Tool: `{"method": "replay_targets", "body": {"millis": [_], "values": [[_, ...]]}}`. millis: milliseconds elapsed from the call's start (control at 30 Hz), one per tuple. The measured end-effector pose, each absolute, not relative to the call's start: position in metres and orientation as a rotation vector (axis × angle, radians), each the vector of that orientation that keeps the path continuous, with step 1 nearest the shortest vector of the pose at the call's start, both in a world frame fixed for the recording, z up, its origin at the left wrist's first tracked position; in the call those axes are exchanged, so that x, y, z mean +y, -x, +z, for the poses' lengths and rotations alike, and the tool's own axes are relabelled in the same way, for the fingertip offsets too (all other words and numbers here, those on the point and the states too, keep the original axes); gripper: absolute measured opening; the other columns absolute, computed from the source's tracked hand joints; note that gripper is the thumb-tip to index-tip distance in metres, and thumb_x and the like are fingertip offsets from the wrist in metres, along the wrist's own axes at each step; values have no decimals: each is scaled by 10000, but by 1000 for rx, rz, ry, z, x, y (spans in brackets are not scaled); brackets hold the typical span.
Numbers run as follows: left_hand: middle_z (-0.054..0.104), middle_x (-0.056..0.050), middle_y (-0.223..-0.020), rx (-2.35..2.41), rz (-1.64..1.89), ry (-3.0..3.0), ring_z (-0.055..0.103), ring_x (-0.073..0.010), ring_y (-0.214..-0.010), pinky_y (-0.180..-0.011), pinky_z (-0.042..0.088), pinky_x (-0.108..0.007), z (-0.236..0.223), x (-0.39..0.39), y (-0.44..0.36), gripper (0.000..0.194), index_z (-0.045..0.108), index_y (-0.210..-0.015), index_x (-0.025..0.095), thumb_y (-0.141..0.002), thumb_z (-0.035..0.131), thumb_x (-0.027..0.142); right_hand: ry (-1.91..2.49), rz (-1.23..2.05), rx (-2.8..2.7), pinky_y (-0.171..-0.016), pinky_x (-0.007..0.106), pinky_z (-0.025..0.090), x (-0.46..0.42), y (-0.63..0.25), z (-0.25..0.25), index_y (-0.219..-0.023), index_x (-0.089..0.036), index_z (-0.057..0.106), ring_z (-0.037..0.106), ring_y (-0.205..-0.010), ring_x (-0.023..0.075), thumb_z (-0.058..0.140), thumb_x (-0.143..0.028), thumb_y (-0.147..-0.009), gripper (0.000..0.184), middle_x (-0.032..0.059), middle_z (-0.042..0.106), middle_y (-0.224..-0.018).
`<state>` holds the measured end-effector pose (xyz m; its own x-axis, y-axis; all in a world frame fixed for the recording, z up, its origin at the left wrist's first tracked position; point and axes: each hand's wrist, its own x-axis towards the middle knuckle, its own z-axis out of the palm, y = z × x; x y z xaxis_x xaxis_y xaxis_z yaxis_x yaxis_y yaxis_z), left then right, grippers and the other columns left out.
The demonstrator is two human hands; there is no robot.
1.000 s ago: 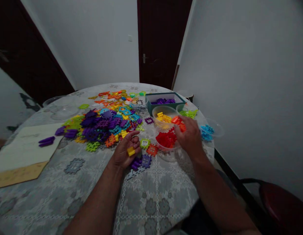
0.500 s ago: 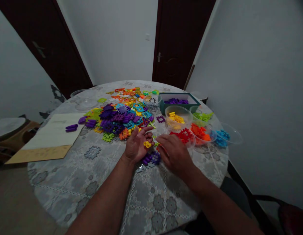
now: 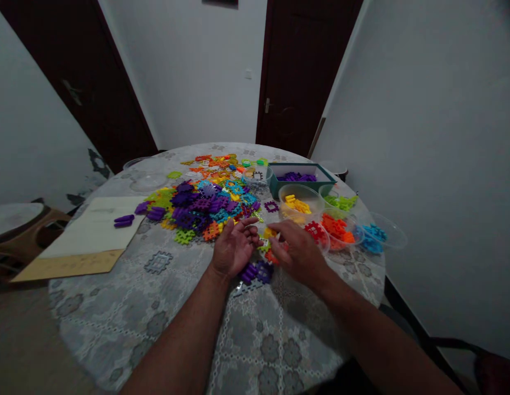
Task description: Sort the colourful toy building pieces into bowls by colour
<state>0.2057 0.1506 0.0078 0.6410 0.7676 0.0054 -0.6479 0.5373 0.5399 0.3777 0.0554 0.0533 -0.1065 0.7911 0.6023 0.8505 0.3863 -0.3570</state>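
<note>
The left hand (image 3: 234,248) lies palm up on the round surface (image 3: 102,323), its fingers (image 3: 250,229) half curled and open, with nothing visible in them. The right hand (image 3: 298,255) is held palm down just beside it. Its fingers (image 3: 279,233) point toward the left hand; whether they grip anything cannot be determined. A yellow plastic piece (image 3: 270,232) sits at those fingertips, and an orange plastic piece (image 3: 272,256) lies just below them. Purple interlocking pieces (image 3: 255,272) rest near the heel of the left hand. Beyond the hands lies a mixed pile of interlocking pieces (image 3: 205,204). To the right stand a clear bowl of red pieces (image 3: 315,232), a clear bowl of yellow pieces (image 3: 298,202), a clear bowl of orange pieces (image 3: 336,227), a clear bowl of blue pieces (image 3: 374,235) and a teal bin (image 3: 300,179). To the left lies a paper sheet (image 3: 90,233)
</note>
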Motion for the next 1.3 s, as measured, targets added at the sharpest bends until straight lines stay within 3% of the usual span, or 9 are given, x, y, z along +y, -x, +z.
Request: {"method": "replay_targets", "body": {"millis": [133, 267, 433, 567, 667, 933, 1100, 1300], "values": [[621, -45, -818, 270, 971, -551, 603, -159, -706, -678, 551, -318, 3, 156, -203, 415, 774, -1020, 114, -870, 774, 502, 1560, -321, -1688, -915, 450, 582, 91, -433, 77, -1195, -158, 710, 688, -937, 254, 589, -242, -993, 250, 134, 739, -1080], [600, -24, -788, 317, 1059, -542, 575, -141, -652, -606, 509, -298, 1, 160, -201, 368, 770, -968, 131, -858, 772, 482, 1590, -506, -1479, -1064, 547, 535, 108, -452, 90, -1266, -147, 690, 660, -1166, 312, 592, -228, -973, 319, 181, 712, -1233], [588, -10, -760, 388, 1107, -547, 559, -130, -614, -560, 471, -284, 4, 161, -201, 355, 761, -936, 131, -846, 765, 475, 1407, -222, -1738, -1087, 543, 554, 58, -394, 69, -1311, -195, 666, 671, -1211, 294, 555, -255, -1042, 297, 150, 722, -1259], [581, 1, -735, 426, 1151, -523, 550, -124, -584, -542, 453, -276, 5, 163, -202, 338, 742, -911, 147, -845, 755, 478, 1441, -26, -1982, -1161, 653, 489, 10, -349, 19, -1538, -203, 513, 521, -1450, 397, 720, -396, -975, 630, 224, 545, -1559], [574, 10, -715, 448, 1193, -505, 543, -119, -560, -519, 436, -268, 3, 166, -202, 343, 731, -896, 156, -838, 757, 493, 1594, 12, -2005, -1177, 724, 431, -3, -336, -13, -1580, -211, 468, 404, -1534, 463, 799, -452, -909, 786, 251, 434, -1649], [563, 21, -672, 489, 1325, -439, 519, -108, -512, -481, 434, -261, 2, 174, -193, 361, 715, -865, 151, -848, 743, 511, 1652, 123, -2024, -1241, 657, 380, 41, -317, -31, -1485, -172, 557, 405, -1533, 399, 730, -293, -950, 576, 228, 462, -1623], [556, 24, -649, 516, 1386, -404, 511, -109, -490, -471, 439, -259, 4, 178, -187, 397, 691, -841, 163, -877, 721, 557, 1491, 119, -1994, -1237, 592, 426, 82, -308, -32, -1514, -185, 545, 447, -1490, 333, 649, -170, -977, 547, 203, 510, -1563], [549, 25, -646, 523, 1436, -423, 505, -109, -484, -458, 417, -256, 5, 179, -186, 432, 683, -844, 174, -889, 713, 603, 1429, 10, -1790, -1227, 619, 428, 93, -321, -39, -1565, -216, 504, 451, -1501, 319, 510, -166, -1039, 528, 194, 498, -1582]]}}
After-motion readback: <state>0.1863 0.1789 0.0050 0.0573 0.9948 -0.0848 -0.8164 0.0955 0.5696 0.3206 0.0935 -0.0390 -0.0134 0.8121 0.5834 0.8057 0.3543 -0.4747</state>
